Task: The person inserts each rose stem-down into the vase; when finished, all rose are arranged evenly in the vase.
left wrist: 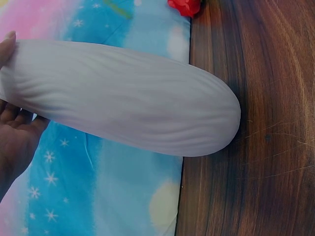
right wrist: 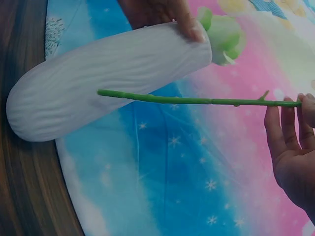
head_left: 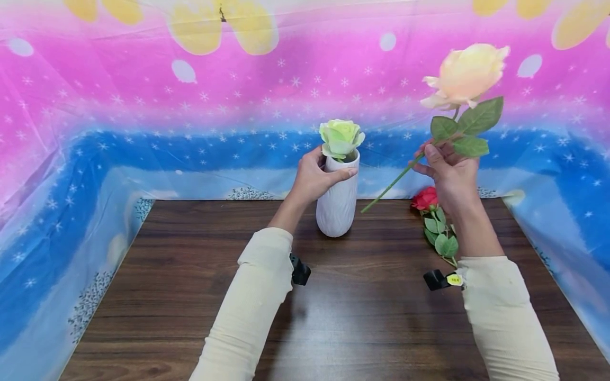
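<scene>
A white ribbed vase (head_left: 336, 206) stands upright on the table, with a pale green rose (head_left: 341, 137) in its mouth. My left hand (head_left: 315, 177) grips the vase near the rim, thumb across the front. To the right, my right hand (head_left: 450, 169) pinches the stem of a peach artificial rose (head_left: 472, 76) between thumb and fingers. Its bloom points up and its bare green stem (right wrist: 187, 100) slants down toward the vase, the lower end above the table. In the right wrist view the stem overlaps the vase's side.
A red rose (head_left: 425, 199) with green leaves lies on the table, just below my right hand. The dark wooden table (head_left: 205, 296) ends at a printed pink and blue cloth (head_left: 229, 106) behind and at both sides. Black wrist cameras sit at both sleeves.
</scene>
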A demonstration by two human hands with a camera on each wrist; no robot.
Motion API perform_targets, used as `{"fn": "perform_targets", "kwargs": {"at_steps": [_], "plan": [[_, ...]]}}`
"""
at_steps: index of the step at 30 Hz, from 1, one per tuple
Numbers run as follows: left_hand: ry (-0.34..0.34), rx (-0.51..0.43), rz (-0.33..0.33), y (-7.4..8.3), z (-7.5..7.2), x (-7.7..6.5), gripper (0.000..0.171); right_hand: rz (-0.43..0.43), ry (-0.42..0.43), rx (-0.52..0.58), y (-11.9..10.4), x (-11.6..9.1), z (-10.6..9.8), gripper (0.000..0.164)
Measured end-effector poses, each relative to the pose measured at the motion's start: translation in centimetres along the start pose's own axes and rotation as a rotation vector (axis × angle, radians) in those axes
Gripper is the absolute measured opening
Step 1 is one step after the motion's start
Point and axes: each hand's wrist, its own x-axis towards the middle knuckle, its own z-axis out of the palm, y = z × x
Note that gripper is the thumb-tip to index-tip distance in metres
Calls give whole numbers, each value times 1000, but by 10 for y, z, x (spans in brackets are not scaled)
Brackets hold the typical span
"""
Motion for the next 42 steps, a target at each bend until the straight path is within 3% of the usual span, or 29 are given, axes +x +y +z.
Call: {"fn": "perform_targets", "kwargs": {"at_steps": [10,20,24,28,38,42], "plan": [[1,-3,-1,1,0,0,59,-137,115,104,-6,10,5,13],[-4,-9,-2,0,0,0,59,-206,269,420,-21,23,15,8],[-4,-4,-4,0,0,0,60,-229,352,411,-28,29,18,8],[-2,-4,-8,0,-1,1,61,-234,377,414,-36,35,21,9],[-4,-2,-5,0,0,0,61,-233,281,295,-42,44,34,8],[-1,-7,-1,0,0,0,60,-204,235,244,-38,44,37,16]]}}
